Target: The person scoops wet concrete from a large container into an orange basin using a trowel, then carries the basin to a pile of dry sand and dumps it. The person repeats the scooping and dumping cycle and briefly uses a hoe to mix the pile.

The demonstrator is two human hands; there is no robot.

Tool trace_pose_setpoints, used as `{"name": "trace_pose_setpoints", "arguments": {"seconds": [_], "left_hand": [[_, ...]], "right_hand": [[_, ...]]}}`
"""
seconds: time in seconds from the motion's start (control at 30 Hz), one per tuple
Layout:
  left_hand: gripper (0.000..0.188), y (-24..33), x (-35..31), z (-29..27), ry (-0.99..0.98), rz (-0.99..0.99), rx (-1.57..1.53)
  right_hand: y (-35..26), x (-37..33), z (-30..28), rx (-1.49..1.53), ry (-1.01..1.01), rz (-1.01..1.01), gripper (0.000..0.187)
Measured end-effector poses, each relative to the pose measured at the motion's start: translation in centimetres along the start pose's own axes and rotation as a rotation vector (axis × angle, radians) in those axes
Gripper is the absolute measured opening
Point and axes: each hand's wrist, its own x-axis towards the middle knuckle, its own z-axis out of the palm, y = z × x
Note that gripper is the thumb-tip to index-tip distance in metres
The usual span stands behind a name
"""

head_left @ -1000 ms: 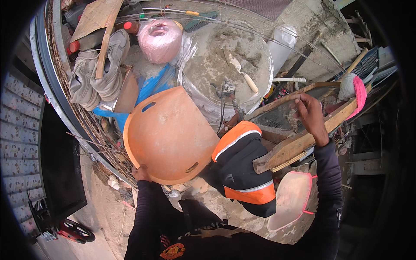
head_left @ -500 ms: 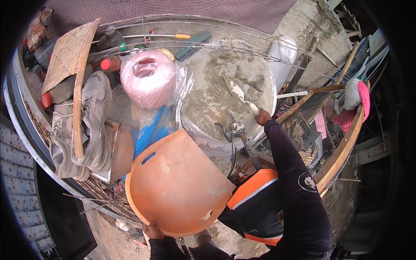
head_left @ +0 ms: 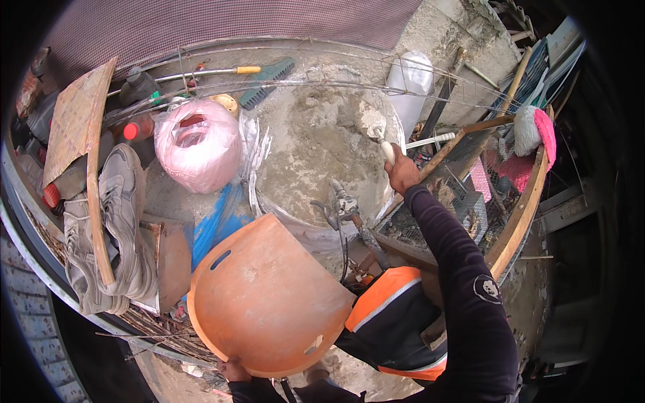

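The step in hand looks like working the trowel [head_left: 377, 129] in the grey mix [head_left: 302, 151]. The right hand [head_left: 403, 172] has its fingers closed around the trowel's pale handle, and the coated blade rests on the mix between two and three o'clock of its middle. The left hand [head_left: 233, 371] grips the rim of the orange panel [head_left: 269, 295] at its seven o'clock; some of its fingers are hidden. The panel lies at about seven o'clock from the mix, tilted, bearing only pale smears.

The next move seems to call for a firm grip on the handle and a level blade, with the panel held steady.

A handlebar end with a lever [head_left: 346, 205] juts up at the near edge of the mix, between five and six o'clock, and could snag a blade carried toward the panel. Thin metal rods [head_left: 302, 84] cross at twelve o'clock. The pink wrapped roll [head_left: 198, 154] sits at nine, the wooden mesh frame [head_left: 463, 195] between three and four. An orange-and-black bag [head_left: 393, 322] crowds the panel's right edge, and grey shoes [head_left: 124, 228] stand between nine and ten o'clock from it
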Motion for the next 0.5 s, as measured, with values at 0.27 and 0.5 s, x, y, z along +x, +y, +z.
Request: {"name": "trace_pose_setpoints", "arguments": {"seconds": [0.27, 0.5], "left_hand": [[0.053, 0.3, -0.1, 0.4, -0.077, -0.032, -0.014], [0.045, 1.4, -0.2, 1.2, -0.011, 0.010, 0.025]], "right_hand": [[8.4, 2.9, 3.5, 0.004, 0.102, 0.342, 0.039], [2.3, 3.0, 11.0, 0.295, 0.066, 0.219, 0.039]]}}
